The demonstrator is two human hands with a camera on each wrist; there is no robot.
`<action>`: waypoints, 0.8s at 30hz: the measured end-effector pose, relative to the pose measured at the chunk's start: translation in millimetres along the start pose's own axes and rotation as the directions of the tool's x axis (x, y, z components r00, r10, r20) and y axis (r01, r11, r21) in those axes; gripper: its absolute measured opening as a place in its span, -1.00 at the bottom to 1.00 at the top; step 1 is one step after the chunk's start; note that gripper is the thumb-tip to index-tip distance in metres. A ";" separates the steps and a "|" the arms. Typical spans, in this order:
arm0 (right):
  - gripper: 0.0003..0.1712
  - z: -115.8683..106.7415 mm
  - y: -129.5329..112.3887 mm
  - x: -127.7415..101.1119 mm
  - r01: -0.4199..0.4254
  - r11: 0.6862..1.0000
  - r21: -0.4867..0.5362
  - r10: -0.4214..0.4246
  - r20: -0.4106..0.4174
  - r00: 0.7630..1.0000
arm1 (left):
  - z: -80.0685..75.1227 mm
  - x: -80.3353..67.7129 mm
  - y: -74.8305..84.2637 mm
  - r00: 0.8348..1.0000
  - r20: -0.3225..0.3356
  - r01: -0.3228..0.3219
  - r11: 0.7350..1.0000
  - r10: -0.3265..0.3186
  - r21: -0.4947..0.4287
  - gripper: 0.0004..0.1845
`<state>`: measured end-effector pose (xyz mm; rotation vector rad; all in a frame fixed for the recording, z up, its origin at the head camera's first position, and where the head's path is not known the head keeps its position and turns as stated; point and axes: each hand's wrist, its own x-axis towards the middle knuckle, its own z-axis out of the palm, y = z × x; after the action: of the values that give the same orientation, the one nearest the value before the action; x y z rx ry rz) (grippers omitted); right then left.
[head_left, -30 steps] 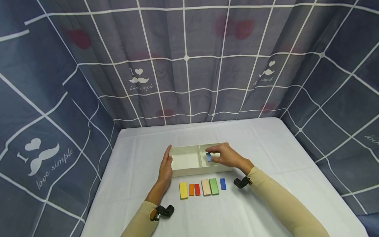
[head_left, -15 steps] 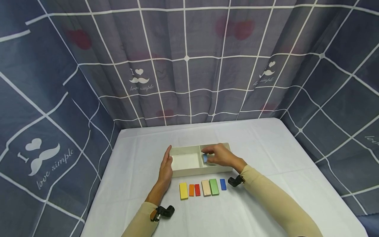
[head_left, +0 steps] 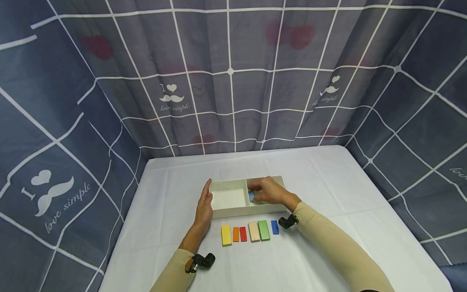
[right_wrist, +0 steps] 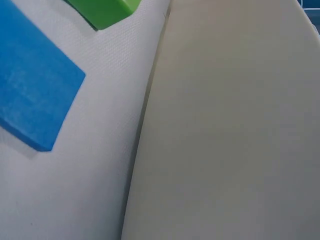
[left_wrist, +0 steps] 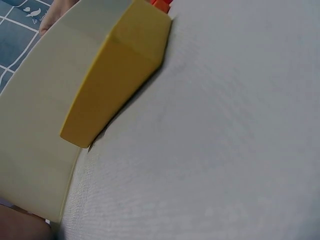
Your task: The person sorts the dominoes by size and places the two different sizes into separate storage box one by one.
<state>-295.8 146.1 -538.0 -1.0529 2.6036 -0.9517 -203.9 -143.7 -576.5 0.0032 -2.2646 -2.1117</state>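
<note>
A white box with a divider between two compartments sits mid-table in the head view. My left hand rests against its left end, fingers straight. My right hand reaches into the right compartment and pinches a light blue block between thumb and fingers, close beside the divider. The hand covers part of this block and much of that compartment. In the left wrist view, a yellow block lies near the box wall. The right wrist view has a blue block outside the box.
In front of the box, a row on the white tablecloth holds the yellow block, an orange block, a red block, a beige block, a green block and the blue block. Grid-patterned curtains surround the table.
My right hand has moved left and slightly lower inside the right compartment, bringing the light blue block beside the divider. The left hand and the row of blocks stay put.
</note>
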 end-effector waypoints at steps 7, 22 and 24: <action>-0.43 0.2 1.7 0.7 0.004 1.000 0.015 -0.004 0.020 1.000 | -0.8 0.2 -1.3 1.000 0.002 0.001 1.000 -0.001 -0.006 -0.40; -0.40 0.8 1.0 0.8 -0.007 0.998 0.056 0.006 0.026 1.000 | 0.4 -0.1 0.4 1.000 -0.006 0.002 1.000 -0.002 -0.001 -0.39; -0.40 0.4 0.9 0.4 -0.009 0.999 0.041 0.008 0.020 1.000 | 0.5 -0.5 1.4 1.000 -0.008 -0.005 1.000 0.004 -0.006 -0.40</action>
<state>-296.5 146.2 -538.8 -1.0348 2.5593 -0.9837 -203.3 -143.0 -575.2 0.0067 -2.2518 -2.1120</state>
